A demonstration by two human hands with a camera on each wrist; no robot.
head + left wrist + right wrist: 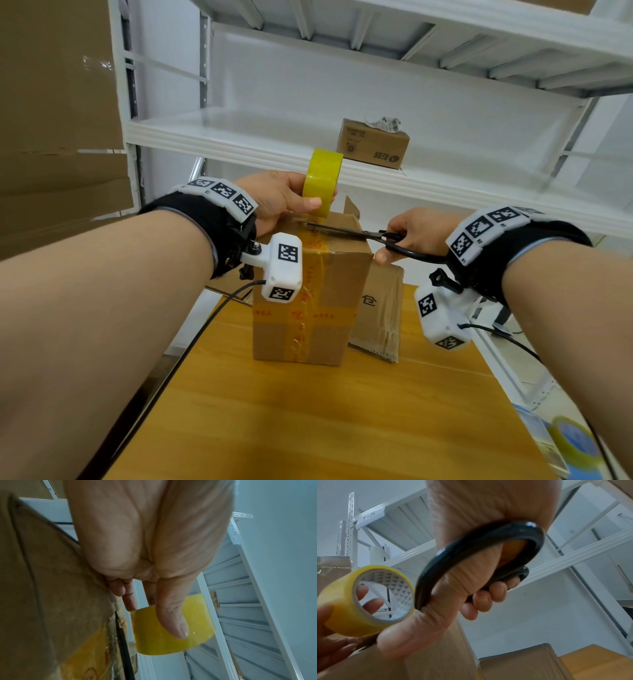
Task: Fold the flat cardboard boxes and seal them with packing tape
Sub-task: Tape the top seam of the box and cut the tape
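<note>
A folded cardboard box (308, 308) stands upright on the wooden table (308, 428), with yellowish tape strips crossing its front and top. My left hand (277, 202) grips a yellow tape roll (322, 181) just above the box's top far edge, thumb on the roll's outside (171, 622). My right hand (411, 233) holds black scissors (346, 231) by the handles (479, 555), fingers through the loops. The blades reach left across the box top toward the tape under the roll (356, 601). Whether the blades touch the tape is not clear.
A flattened cardboard box (380, 315) leans behind the standing one. A small sealed carton (373, 144) sits on the white shelf (239, 137) behind. Large cardboard sheets (58, 102) stand at left. Another tape roll (575, 442) lies at the lower right, off the table.
</note>
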